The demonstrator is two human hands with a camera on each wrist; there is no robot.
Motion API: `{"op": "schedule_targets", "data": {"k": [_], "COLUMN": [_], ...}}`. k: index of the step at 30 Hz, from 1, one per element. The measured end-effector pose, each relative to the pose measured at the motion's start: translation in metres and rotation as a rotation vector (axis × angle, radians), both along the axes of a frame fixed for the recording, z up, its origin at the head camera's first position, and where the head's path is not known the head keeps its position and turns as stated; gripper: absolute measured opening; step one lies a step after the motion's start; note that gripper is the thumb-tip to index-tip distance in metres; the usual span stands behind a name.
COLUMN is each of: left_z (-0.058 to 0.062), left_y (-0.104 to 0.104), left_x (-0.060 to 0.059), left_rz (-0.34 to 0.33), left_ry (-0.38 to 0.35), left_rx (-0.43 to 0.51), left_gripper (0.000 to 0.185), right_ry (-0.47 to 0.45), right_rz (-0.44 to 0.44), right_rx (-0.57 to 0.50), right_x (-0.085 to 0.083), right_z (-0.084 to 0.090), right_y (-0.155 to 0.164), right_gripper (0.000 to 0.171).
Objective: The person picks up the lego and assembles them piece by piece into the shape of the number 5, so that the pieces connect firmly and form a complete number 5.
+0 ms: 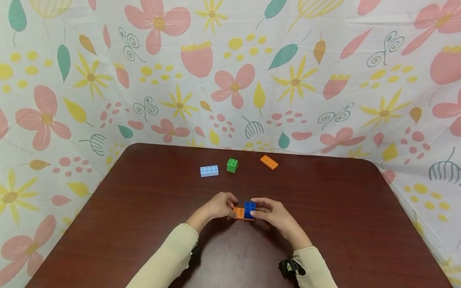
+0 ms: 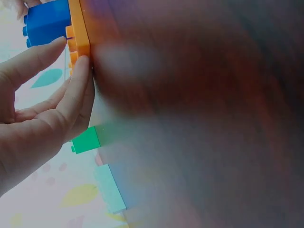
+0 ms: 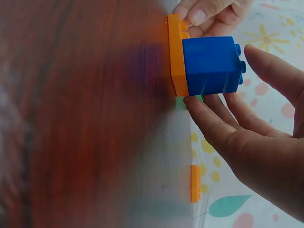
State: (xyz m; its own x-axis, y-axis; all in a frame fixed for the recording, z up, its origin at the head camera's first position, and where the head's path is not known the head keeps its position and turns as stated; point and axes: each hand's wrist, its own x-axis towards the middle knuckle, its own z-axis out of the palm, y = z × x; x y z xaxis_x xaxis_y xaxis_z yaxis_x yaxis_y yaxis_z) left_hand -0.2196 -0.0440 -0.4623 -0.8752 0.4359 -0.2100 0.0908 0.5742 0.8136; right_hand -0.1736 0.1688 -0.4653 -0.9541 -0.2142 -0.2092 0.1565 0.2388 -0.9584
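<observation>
blue brick [image 1: 249,207] atop flat orange plate [image 1: 239,212]

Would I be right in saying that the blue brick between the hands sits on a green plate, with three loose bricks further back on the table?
Not quite: the blue brick sits on an orange plate, not a green one, as the right wrist view shows. Three loose bricks do lie further back: light blue brick, green brick, orange brick.
</observation>
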Motion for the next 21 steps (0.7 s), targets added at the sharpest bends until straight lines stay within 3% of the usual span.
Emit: {"op": "schedule_targets", "data": {"k": [6,12,21], "left_z": [0.001,0.009,0.017], "left_y": [-0.007,-0.02,-0.045], "left_x": [-0.007,-0.019,-0.052], "left_rz": [0.04,0.085,0.308], "left_ry": [0.001,0.131,0.295], "left_rx": [0.05,0.104,0.125], "left_gripper": [0.039,0.036,0.037], "right_ry": [0.0,-0.022,-0.04], "right_rz": [0.015,0.019,0.034], "right_rx": [-0.047,-0.099,-0.163], "right_x": [0.0,0.003,0.005], "right_z": [-0.002,-0.002,-0.006], "right_y": [0.003,0.006,0.007], "right_gripper": [0.053,0.059,0.062]}}
